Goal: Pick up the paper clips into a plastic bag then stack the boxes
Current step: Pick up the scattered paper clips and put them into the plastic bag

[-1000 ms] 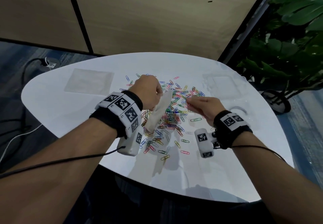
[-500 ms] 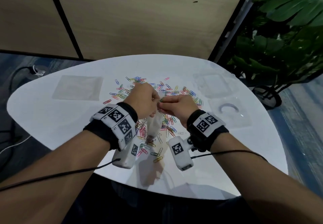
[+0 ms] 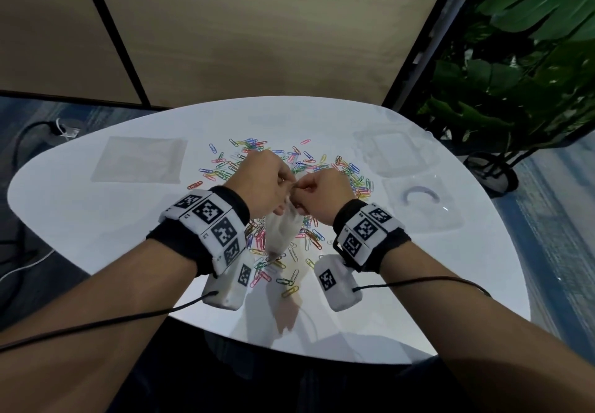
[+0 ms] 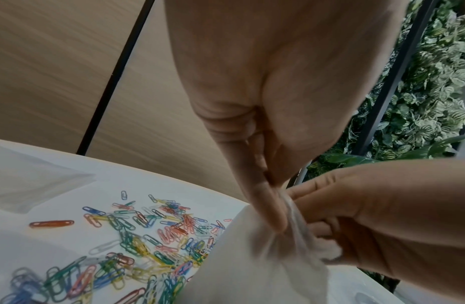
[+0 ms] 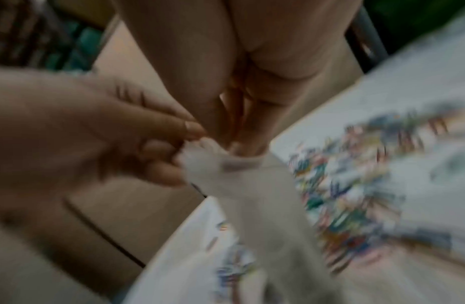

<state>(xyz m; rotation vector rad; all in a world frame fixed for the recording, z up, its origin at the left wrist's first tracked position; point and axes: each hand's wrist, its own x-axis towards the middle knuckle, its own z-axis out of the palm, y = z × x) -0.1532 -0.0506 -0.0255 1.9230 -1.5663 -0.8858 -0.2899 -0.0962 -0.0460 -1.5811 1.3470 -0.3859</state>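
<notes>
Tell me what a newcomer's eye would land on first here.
The scatter of multicoloured wire paper clips across the middle of the white rounded table. Just above it, the left hand and right hand both pinch the top of a translucent white plastic bag hanging between them.

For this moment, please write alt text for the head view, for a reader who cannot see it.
Both hands meet above a white table: the left hand and right hand pinch the top of a translucent plastic bag that hangs over scattered coloured paper clips. Clear boxes sit at right, a flat bag at left.
</notes>
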